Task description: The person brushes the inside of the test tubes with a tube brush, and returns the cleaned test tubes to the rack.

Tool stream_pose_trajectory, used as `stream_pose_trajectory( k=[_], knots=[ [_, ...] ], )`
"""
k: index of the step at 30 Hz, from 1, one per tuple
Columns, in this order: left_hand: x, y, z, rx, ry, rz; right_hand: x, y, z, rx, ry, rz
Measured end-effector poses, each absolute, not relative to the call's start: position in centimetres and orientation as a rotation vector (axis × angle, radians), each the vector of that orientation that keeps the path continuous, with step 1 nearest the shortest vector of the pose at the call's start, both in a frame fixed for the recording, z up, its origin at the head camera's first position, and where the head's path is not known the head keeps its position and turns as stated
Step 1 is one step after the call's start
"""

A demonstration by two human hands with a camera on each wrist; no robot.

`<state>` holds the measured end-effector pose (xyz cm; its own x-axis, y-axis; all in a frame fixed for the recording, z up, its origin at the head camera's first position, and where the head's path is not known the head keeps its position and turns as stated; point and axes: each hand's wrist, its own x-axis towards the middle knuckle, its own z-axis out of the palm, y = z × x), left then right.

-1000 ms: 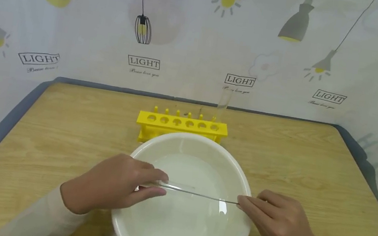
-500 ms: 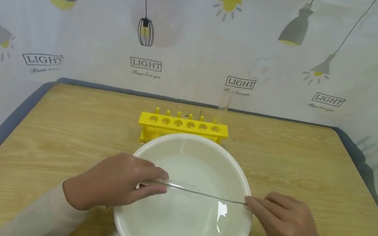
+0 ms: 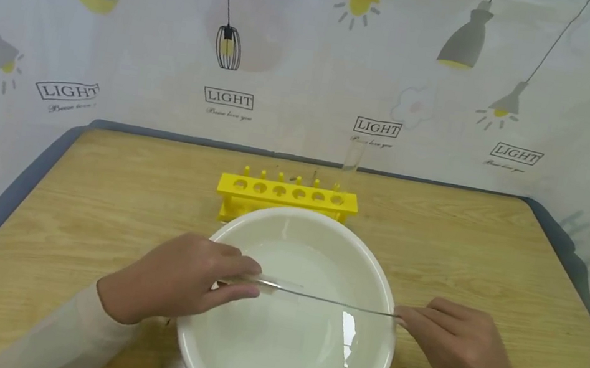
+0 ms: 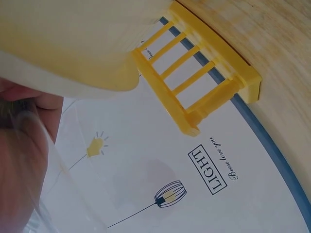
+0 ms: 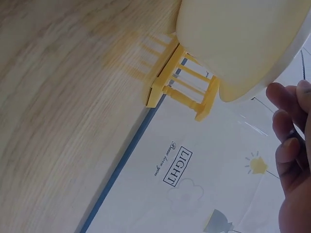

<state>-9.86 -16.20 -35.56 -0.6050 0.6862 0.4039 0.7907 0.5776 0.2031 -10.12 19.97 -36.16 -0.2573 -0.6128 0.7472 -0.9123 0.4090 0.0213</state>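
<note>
Behind: white backdrop (image 3: pixel 298 84), printed with lamps and "LIGHT". Below: table (image 3: pixel 477 254), pale wood grain. On table: round white bowl (image 3: pixel 282 352), glossy inside; just behind bowl, yellow rack (image 3: pixel 287 195) with far tube (image 3: pixel 351 162) standing in rightmost hole. Over bowl's left side: left hand (image 3: pixel 182 281), thumb and fingers pinching tube (image 3: pixel 271 281), clear, nearly horizontal. By right rim: right hand (image 3: pixel 461 346), fingertips pinching wire (image 3: pixel 337 302), thin, grey, spanning bowl from tube.

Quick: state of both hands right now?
Left hand: holding a clear cylindrical tube, glass or plastic.
Right hand: pinching a thin grey metal wire.
</note>
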Motion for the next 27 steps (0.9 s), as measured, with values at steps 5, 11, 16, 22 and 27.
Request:
stream_pose_trajectory(
  k=[5,11,16,22,27],
  knots=[
    [-9.7,-16.3,-35.6,-1.223,-2.497,-0.511,-10.3,20.9,-37.1,1.332,-2.099,0.672],
    [-9.7,-16.3,-35.7,-1.219,-2.467,-0.482,-9.9,21.7,-37.5,1.277,-2.487,1.031],
    [-9.8,-16.3,-35.7,-1.208,-2.402,-0.421,-9.8,21.6,-36.8,1.236,-2.684,1.269],
    [-10.1,-16.1,-35.5,-1.188,-2.368,-0.399,-10.6,21.7,-36.9,1.237,-2.583,1.502],
    [-10.3,-16.2,-35.6,-1.172,-2.401,-0.393,-10.6,21.8,-36.9,1.099,-2.660,1.460]
  ],
)
